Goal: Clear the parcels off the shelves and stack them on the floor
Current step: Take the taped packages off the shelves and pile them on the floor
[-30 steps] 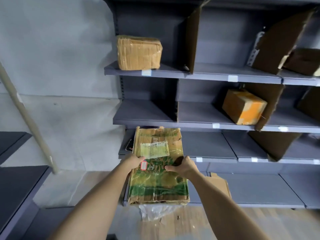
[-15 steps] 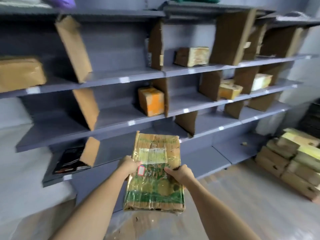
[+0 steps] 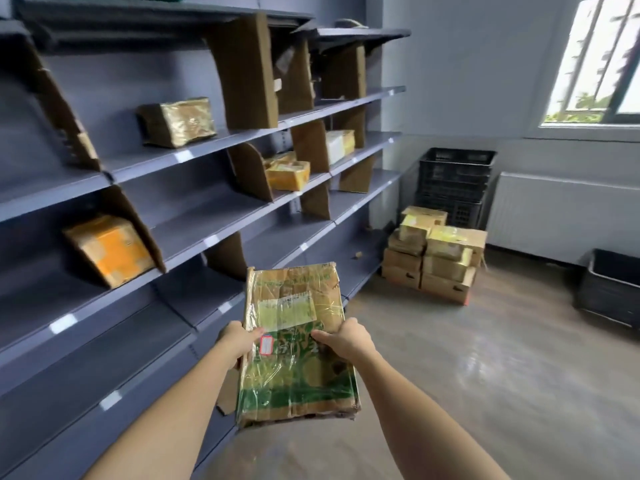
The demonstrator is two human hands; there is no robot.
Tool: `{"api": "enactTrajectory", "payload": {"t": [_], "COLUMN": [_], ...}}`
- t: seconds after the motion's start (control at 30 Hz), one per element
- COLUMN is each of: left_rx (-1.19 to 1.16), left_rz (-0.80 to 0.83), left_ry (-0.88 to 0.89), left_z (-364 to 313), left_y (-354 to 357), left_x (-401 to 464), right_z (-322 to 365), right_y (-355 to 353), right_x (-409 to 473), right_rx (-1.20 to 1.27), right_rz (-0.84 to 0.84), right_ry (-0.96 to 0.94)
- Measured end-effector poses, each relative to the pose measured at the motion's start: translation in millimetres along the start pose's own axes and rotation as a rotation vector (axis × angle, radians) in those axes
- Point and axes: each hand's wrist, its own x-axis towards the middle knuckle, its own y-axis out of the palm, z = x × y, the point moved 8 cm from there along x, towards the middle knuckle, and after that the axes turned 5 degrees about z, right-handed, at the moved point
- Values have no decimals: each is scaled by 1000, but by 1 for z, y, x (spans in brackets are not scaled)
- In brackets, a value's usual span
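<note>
Both hands hold a flat parcel (image 3: 296, 344) in the air in front of the person, clear of the shelves (image 3: 214, 202) and above the floor (image 3: 485, 375). The left hand (image 3: 239, 341) grips its left edge with the thumb laid over the top face; the right hand (image 3: 346, 339) grips its right edge in the same way (the fingers underneath are hidden). The parcel is brown card wrapped in clear tape, with green print on the half nearer the person, a pale label beyond the grip and a small red-bordered sticker just beside the left thumb. Its long axis runs away from the person, the far end pointing toward the shelves and tilted slightly upward; the broad face is uppermost.

Left of the grip, the shelf bays are separated by cardboard dividers (image 3: 246, 71). One bay holds an orange-taped box (image 3: 110, 249), tilted against its divider; higher up sits a foil-wrapped parcel (image 3: 176, 121). Further along are a yellow box (image 3: 289, 171) and a pale box (image 3: 341, 145), each in its own bay.

Beyond and right of the grip, a stack of parcels (image 3: 436, 258) stands on the floor against the wall, just in front of stacked black crates (image 3: 453, 181). A dark bin (image 3: 609, 289) sits well apart to the right, below a window (image 3: 595, 60).
</note>
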Motion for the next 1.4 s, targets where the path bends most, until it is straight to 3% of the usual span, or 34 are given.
{"api": "enactTrajectory", "payload": {"t": [0.4,1.03,1.4], "left_rx": [121,278,440], "left_rz": [83,302,297], "left_ry": [107,369,443], "left_z": [-160,-441,-603], "left_y": [114,262,389], "left_x": [55,249,329], "right_z": [-94,-152,-236], "right_y": [-118,-330,-460], "right_x": [87,291,414], "right_rx": [79,124,183], "right_rz": [-113,-360,-364], "right_ry": [138,360,403]}}
